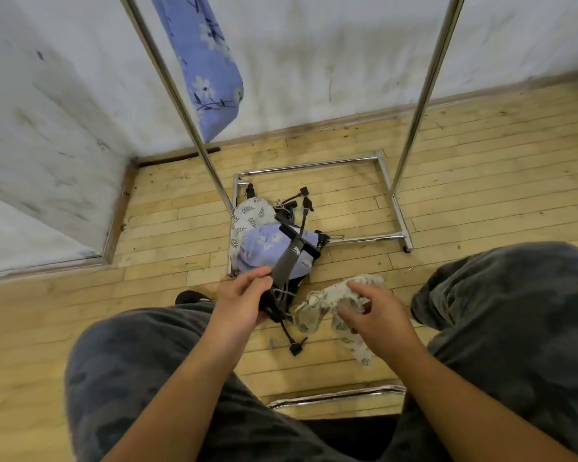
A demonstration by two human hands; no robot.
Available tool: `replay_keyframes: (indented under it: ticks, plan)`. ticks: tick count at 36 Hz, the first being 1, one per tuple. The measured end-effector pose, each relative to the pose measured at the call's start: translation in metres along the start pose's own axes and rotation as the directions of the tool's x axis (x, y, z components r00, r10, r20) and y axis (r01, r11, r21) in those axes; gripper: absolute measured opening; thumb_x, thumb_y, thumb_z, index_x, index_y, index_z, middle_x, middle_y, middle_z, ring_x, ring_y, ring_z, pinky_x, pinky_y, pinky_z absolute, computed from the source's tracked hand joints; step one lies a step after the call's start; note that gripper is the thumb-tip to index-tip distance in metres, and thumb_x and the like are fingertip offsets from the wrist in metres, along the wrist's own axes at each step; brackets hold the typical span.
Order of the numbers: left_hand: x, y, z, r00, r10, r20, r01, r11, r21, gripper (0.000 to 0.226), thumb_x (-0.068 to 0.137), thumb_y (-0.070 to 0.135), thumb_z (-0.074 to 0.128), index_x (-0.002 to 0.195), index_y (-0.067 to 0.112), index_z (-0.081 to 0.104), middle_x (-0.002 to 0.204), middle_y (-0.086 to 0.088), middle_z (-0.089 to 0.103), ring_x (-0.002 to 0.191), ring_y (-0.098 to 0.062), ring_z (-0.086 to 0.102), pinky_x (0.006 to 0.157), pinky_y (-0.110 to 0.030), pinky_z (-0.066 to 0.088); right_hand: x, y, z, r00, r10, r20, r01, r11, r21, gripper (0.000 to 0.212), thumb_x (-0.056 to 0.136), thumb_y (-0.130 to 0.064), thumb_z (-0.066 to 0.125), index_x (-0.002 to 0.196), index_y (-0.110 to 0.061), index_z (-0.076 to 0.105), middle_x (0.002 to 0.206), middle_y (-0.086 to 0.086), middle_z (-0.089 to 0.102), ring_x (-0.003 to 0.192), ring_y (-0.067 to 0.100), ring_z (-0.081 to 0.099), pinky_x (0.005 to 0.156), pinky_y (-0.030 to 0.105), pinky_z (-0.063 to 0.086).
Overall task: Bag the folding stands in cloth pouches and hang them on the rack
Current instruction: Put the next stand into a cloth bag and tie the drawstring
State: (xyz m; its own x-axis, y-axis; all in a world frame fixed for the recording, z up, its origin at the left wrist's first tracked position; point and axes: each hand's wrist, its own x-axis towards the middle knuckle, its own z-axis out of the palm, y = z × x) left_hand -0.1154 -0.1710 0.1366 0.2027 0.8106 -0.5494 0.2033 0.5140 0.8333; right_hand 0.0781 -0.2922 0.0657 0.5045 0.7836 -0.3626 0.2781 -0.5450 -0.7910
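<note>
At centre frame the left hand (244, 295) grips the lower end of a dark grey folding stand (288, 257), fingers curled round it. To its right, the right hand (371, 315) holds a crumpled beige pouch (314, 313), fingers bent over the cloth. Behind them, more stands (302, 201) and pouches (251, 212) lie piled on the floor (464, 181) at the base of the rack (314, 166). At upper left centre, a blue floral pouch (207, 68) hangs from above.

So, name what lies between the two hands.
Head view: black legs of the grey folding stand and an end of the beige leaf-print cloth pouch.
</note>
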Motion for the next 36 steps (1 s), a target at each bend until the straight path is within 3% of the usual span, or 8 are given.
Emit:
replay_keyframes:
  ticks: [4, 7, 11, 17, 21, 26, 30, 36]
  plan:
    - [-0.014, -0.011, 0.007, 1.000, 0.014, 0.020, -0.014, 1.000, 0.014, 0.024, 0.105, 0.028, 0.056, 0.105, 0.032, 0.080, 0.118, 0.004, 0.069, 0.109, -0.019, 0.067, 0.096, -0.050, 0.059, -0.003, 0.000, -0.003, 0.999, -0.043, 0.026, 0.043, 0.999, -0.022, 0.059, 0.090, -0.036, 0.077, 0.145, -0.034, 0.056, 0.122, -0.008, 0.057, 0.104, 0.016, 0.066, 0.092, 0.040, 0.059]
    - [-0.022, -0.015, 0.014, 0.996, 0.051, 0.070, -0.054, 0.998, 0.041, 0.026, 0.106, 0.029, 0.054, 0.107, 0.028, 0.080, 0.114, 0.006, 0.070, 0.104, -0.016, 0.068, 0.094, -0.050, 0.060, -0.008, -0.005, -0.008, 0.994, -0.096, 0.049, 0.098, 0.995, -0.029, 0.061, 0.092, -0.027, 0.076, 0.145, -0.042, 0.050, 0.109, -0.018, 0.056, 0.091, 0.001, 0.058, 0.077, 0.005, 0.049]
    - [-0.033, -0.021, 0.022, 0.972, 0.133, 0.195, -0.171, 0.967, 0.191, 0.028, 0.107, 0.029, 0.051, 0.105, 0.035, 0.078, 0.111, 0.009, 0.073, 0.106, -0.015, 0.070, 0.093, -0.044, 0.060, -0.010, -0.007, -0.005, 0.969, -0.210, 0.130, 0.226, 0.967, -0.122, 0.077, 0.089, -0.019, 0.079, 0.153, -0.039, 0.041, 0.115, -0.015, 0.053, 0.084, -0.010, 0.047, 0.071, -0.006, 0.033]
    - [-0.040, -0.027, 0.026, 0.903, 0.214, 0.373, -0.341, 0.886, 0.315, 0.025, 0.107, 0.038, 0.048, 0.109, 0.041, 0.073, 0.106, 0.014, 0.072, 0.102, -0.010, 0.070, 0.093, -0.035, 0.058, -0.009, 0.004, 0.005, 0.942, -0.313, 0.117, 0.329, 0.931, -0.158, 0.074, 0.078, 0.000, 0.082, 0.143, -0.027, 0.058, 0.122, 0.006, 0.069, 0.106, 0.022, 0.064, 0.094, 0.029, 0.053]
    - [-0.035, -0.025, 0.030, 0.912, 0.176, 0.371, -0.263, 0.945, 0.196, 0.032, 0.109, 0.042, 0.040, 0.127, 0.039, 0.066, 0.110, 0.011, 0.074, 0.105, -0.012, 0.071, 0.092, -0.035, 0.058, -0.004, 0.004, 0.000, 0.963, -0.261, 0.061, 0.263, 0.964, -0.029, 0.064, 0.083, 0.000, 0.078, 0.131, -0.038, 0.060, 0.117, -0.009, 0.065, 0.103, 0.007, 0.060, 0.085, 0.004, 0.041]
    - [-0.009, -0.030, 0.020, 0.975, 0.101, 0.196, -0.187, 0.849, 0.495, 0.013, 0.104, 0.034, 0.056, 0.116, 0.032, 0.061, 0.115, 0.010, 0.067, 0.100, -0.006, 0.063, 0.076, -0.019, 0.048, 0.000, -0.010, -0.012, 0.992, -0.111, 0.054, 0.096, 0.970, 0.221, 0.041, 0.096, -0.003, 0.066, 0.127, -0.029, 0.061, 0.102, -0.020, 0.064, 0.090, -0.006, 0.062, 0.083, 0.023, 0.057]
    - [-0.003, -0.043, 0.010, 0.964, -0.041, 0.262, -0.158, 0.706, 0.690, 0.017, 0.101, 0.040, 0.061, 0.112, 0.027, 0.062, 0.110, 0.010, 0.062, 0.080, 0.001, 0.053, 0.066, -0.016, 0.041, 0.001, -0.013, -0.013, 0.999, -0.005, 0.040, -0.011, 0.921, 0.390, 0.015, 0.100, -0.022, 0.065, 0.092, -0.034, 0.061, 0.086, -0.015, 0.066, 0.080, 0.003, 0.063, 0.068, 0.021, 0.052]
    - [-0.002, -0.053, 0.014, 0.931, 0.097, 0.352, -0.337, 0.597, 0.728, 0.016, 0.097, 0.030, 0.065, 0.095, 0.026, 0.050, 0.104, 0.004, 0.065, 0.090, -0.015, 0.064, 0.075, -0.036, 0.054, 0.001, -0.013, -0.010, 0.991, 0.111, 0.070, -0.131, 0.826, 0.548, 0.017, 0.095, -0.028, 0.072, 0.111, -0.022, 0.071, 0.107, 0.002, 0.078, 0.107, 0.021, 0.072, 0.098, 0.047, 0.057]
